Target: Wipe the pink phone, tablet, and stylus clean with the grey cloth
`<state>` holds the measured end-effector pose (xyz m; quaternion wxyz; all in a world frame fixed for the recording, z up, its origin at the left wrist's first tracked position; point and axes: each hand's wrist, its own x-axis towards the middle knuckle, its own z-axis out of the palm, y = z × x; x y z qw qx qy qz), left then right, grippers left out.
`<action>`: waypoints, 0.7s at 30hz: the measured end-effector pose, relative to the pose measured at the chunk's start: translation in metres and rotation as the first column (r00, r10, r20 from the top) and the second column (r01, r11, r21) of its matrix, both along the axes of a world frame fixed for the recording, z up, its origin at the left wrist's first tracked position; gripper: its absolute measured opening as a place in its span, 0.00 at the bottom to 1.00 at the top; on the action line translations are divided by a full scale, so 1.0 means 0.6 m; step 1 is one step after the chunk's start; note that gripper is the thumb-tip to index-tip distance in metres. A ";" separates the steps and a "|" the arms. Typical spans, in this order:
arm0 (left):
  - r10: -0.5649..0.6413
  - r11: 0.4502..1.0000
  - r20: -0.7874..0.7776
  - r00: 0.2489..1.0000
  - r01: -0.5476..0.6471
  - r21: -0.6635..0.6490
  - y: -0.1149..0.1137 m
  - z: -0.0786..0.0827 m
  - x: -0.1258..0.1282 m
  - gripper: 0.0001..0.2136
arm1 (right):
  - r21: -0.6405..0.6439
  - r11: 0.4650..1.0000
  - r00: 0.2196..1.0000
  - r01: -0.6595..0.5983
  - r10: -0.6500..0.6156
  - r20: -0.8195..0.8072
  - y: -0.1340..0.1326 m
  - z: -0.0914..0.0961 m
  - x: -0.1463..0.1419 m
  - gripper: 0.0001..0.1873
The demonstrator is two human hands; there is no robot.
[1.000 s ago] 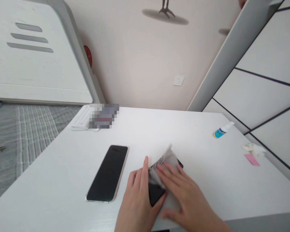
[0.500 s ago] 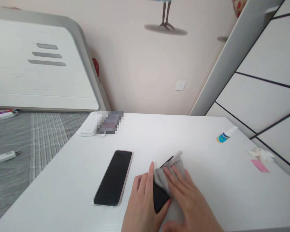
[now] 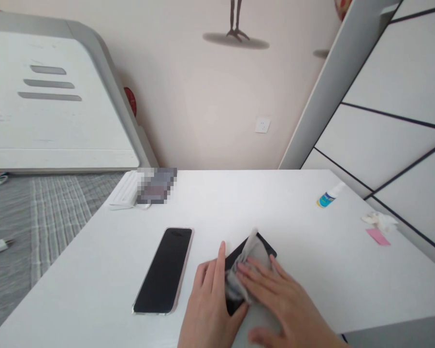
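A black phone lies slanted on the white table, mostly covered by a grey cloth. My right hand presses the cloth flat onto the phone's screen, fingers stretched out. Beside it, my left hand rests on the phone's left edge with the index finger extended along it, steadying it. A second phone with a dark screen and pale rim lies face up to the left, untouched.
A small white and blue bottle lies at the table's right. A crumpled white tissue and a pink slip sit near the right edge. A white ribbed box sits at the back left corner.
My right hand with the cloth has slid back toward me along the phone, uncovering its far end. The left hand stays at the phone's edge. The view has shifted slightly.
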<state>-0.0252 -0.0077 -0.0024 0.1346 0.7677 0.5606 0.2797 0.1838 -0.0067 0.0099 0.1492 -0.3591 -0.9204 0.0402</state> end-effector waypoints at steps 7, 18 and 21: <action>-0.077 0.996 -0.117 0.990 0.071 -0.053 0.001 0.013 0.064 0.44 | 0.058 0.963 0.965 0.263 -0.264 -0.002 0.018 -0.011 0.088 0.28; -0.170 0.985 -0.236 0.957 0.167 -0.032 -0.010 0.041 0.049 0.42 | 0.237 0.883 0.914 0.405 -0.388 -0.114 0.012 -0.064 0.242 0.28; 0.261 0.954 -0.314 0.913 -0.194 0.229 -0.018 0.043 -0.049 0.38 | 0.156 0.884 0.885 0.441 -0.400 -0.240 -0.001 -0.047 0.224 0.25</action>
